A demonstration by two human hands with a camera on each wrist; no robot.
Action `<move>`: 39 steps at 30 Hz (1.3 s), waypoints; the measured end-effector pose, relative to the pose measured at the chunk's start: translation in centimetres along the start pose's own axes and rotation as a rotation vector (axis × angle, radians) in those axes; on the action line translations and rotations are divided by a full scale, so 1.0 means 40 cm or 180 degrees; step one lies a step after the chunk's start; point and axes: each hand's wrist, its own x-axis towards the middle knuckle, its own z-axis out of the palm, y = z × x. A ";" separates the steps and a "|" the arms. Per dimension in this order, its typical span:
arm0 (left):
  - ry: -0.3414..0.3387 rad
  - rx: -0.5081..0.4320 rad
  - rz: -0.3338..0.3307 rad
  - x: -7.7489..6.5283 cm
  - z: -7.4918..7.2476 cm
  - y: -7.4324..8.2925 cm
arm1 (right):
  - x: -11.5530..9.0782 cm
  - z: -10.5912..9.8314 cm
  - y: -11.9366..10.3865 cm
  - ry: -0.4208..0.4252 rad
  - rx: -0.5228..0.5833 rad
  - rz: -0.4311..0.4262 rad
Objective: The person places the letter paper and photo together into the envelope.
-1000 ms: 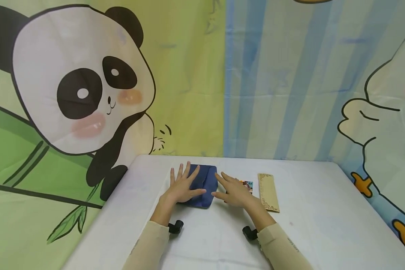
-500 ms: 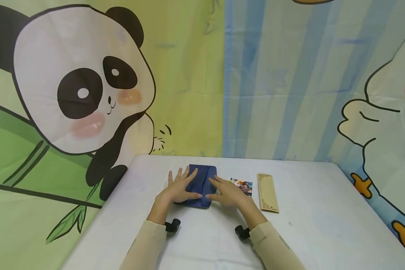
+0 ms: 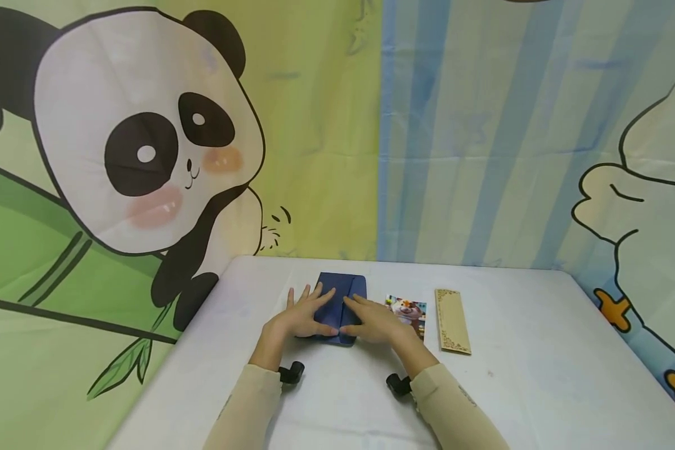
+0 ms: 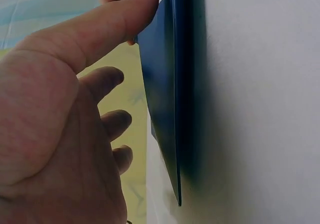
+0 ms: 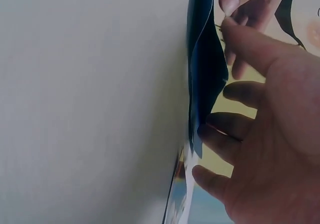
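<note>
A dark blue envelope [image 3: 335, 284] lies flat-side down on the table, its flap [image 3: 359, 287] on the right side. My left hand [image 3: 299, 320] rests over its left part with fingers spread and thumb extended to the right. From the right, my right hand [image 3: 375, 321] reaches over the flap, its fingers extended and touching it. In the head view both thumb tips come close together near the envelope's lower part. The right wrist view shows the flap [image 5: 210, 69] standing slightly away from the body, with fingertips at its edge.
Just right of my right hand lies a colourful picture card [image 3: 413, 312], partly covered by the wrist. Beyond it is a tan strip [image 3: 452, 320] with patterned ends. The white table [image 3: 517, 375] meets a cartoon-printed backdrop [image 3: 320, 156] behind.
My right hand has moved left onto the envelope's flap, uncovering more of the picture card. Both thumbs have drawn closer together. The left hand stays over the envelope's left part.
</note>
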 end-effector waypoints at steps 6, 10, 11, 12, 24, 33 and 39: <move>-0.0147 -0.0119 -0.0073 0.000 -0.002 -0.001 | 0.013 0.015 -0.002 -0.0017 -0.0050 0.0013; -0.0229 -0.0146 -0.0154 -0.002 0.001 -0.001 | 0.010 0.016 -0.006 -0.0023 -0.0070 -0.0012; -0.0247 -0.0147 -0.0171 -0.002 0.003 -0.001 | 0.010 0.016 -0.007 -0.0023 -0.0082 -0.0028; -0.0256 -0.0153 -0.0186 -0.002 0.004 -0.001 | 0.010 0.016 -0.007 -0.0022 -0.0101 -0.0041; -0.0278 -0.0285 -0.0341 -0.006 -0.002 0.014 | 0.009 0.025 -0.009 0.0045 -0.0183 -0.0186; -0.0264 -0.0345 -0.0435 -0.017 -0.017 0.018 | 0.006 0.027 -0.010 0.0098 -0.0190 -0.0171; -0.0150 -0.0147 -0.0400 -0.016 -0.014 0.022 | 0.008 0.035 -0.010 0.0121 -0.0215 -0.0168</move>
